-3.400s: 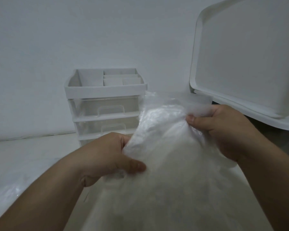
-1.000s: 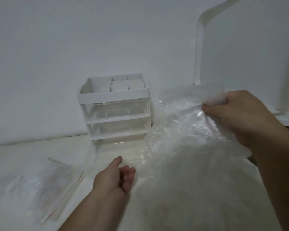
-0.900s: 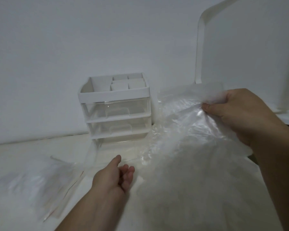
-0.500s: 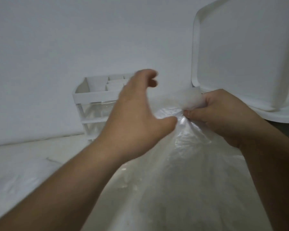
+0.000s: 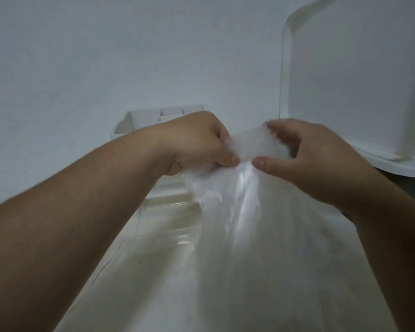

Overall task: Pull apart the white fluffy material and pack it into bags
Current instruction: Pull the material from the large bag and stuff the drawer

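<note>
Well, the biggest thing is the wall [image 5: 106,56] behind the plastic bag [image 5: 261,236]; it is matte, pale and plain. The bag itself is large and of thin clear film. It widens downward from a narrow gathered neck, and shiny creases run down from that neck. Its lower part looks milky, and I cannot tell how much is inside it.

Above and to the right of the bag stands a white tray [image 5: 357,80], tilted up on its edge. It is smooth hard plastic with rounded corners and a raised rim. Under the bag and to its left lies the table [image 5: 153,271], a smooth cream surface with a soft shine.

Just behind the bag, on its left side, is a small drawer unit [image 5: 149,121]. It has a white top divided into square compartments and clear drawers below; the arm covers much of it.

The left hand [image 5: 197,142] grips the bag's neck from the left, fingers curled and thumb pressed on the film. The right hand [image 5: 304,159] pinches the same neck from the right, with the forefinger curved above and the thumb below.

The white fluffy material [image 5: 252,144] shows as a soft, blurred puff at the bag's mouth, between both hands.
</note>
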